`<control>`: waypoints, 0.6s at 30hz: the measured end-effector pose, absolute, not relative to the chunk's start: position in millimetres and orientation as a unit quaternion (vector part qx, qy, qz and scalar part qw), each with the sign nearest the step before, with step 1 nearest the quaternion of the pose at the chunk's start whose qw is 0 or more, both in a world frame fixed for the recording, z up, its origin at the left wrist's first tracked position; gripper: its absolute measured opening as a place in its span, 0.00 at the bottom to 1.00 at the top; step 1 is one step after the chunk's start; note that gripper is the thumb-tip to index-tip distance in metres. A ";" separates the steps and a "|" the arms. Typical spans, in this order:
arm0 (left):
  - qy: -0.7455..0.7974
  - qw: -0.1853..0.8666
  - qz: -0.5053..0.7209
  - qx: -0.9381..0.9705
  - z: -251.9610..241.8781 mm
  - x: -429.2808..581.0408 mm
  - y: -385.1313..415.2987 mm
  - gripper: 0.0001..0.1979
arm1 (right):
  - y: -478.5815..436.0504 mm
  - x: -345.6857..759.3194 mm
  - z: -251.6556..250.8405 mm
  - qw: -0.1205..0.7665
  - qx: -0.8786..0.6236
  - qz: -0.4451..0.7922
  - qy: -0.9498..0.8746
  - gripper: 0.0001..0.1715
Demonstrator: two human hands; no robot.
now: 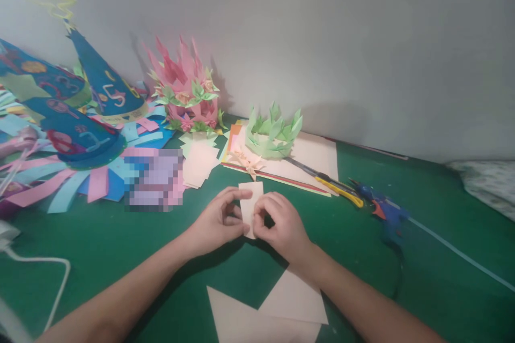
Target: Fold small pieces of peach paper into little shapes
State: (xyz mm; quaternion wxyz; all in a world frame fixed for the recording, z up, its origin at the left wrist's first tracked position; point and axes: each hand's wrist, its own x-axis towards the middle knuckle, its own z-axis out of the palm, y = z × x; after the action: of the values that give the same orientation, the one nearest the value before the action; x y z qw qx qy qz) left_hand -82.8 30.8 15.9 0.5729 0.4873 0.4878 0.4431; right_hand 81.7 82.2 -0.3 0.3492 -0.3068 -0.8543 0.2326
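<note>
Between my two hands is a small folded piece of pale peach paper (248, 204), held upright just above the green table. My left hand (219, 220) grips its left side, fingers along the upper part and thumb low down. On the right edge, the thumb and forefinger of my right hand (279, 225) pinch the paper. Two larger sheets of the same pale paper (249, 319) lie on the table near my body, below the hands. A folded peach paper flower (249, 162) rests beyond the held piece.
A green paper crown (273, 136) stands on stacked coloured sheets (322, 158). To its right lie a yellow cutter knife (341, 191) and a blue glue gun (384, 214). Pink crowns (187, 91), blue cone hats (86, 136) and a white cable (66, 273) are on the left.
</note>
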 end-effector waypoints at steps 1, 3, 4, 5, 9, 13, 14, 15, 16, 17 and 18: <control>0.487 0.573 0.446 0.485 15.2 -82.8 30.9 0.24 | 83.8 82.7 0.6 0.359 -0.325 0.254 -0.837 0.07; 0.497 0.568 0.454 0.473 14.1 -82.7 32.0 0.24 | 87.8 85.8 2.1 0.387 -0.355 0.300 -0.797 0.06; 0.506 0.564 0.458 0.465 13.8 -82.9 32.9 0.24 | 89.8 87.5 2.7 0.400 -0.363 0.318 -0.779 0.06; 0.513 0.561 0.461 0.458 13.6 -83.3 34.0 0.24 | 91.6 89.2 3.1 0.410 -0.371 0.330 -0.765 0.06; 0.529 0.537 0.477 0.452 12.1 -87.0 37.5 0.24 | 95.5 92.8 3.3 0.424 -0.375 0.349 -0.747 0.08; 0.537 0.511 0.489 0.461 8.8 -92.1 39.5 0.24 | 94.2 92.3 2.4 0.412 -0.376 0.363 -0.747 0.12; 0.541 0.505 0.492 0.458 8.0 -93.2 40.2 0.24 | 92.9 91.8 2.4 0.408 -0.378 0.368 -0.745 0.14; 0.546 0.498 0.498 0.453 7.3 -94.0 41.1 0.24 | 91.1 91.1 2.7 0.406 -0.380 0.371 -0.744 0.15; 0.550 0.490 0.506 0.449 6.6 -94.8 42.0 0.24 | 88.8 90.4 3.4 0.402 -0.379 0.371 -0.746 0.17; 0.552 0.482 0.514 0.446 5.9 -95.4 42.9 0.24 | 86.1 89.5 4.5 0.396 -0.374 0.370 -0.753 0.17; 0.553 0.473 0.523 0.444 5.1 -96.1 43.8 0.24 | 83.3 88.4 6.2 0.388 -0.365 0.365 -0.764 0.18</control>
State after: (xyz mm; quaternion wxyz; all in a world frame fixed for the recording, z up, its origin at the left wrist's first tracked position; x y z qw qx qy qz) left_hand -96.1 43.8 5.1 0.4729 0.4443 0.5530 0.5226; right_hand 88.4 83.3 6.2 0.3875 -0.3652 -0.7636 0.3651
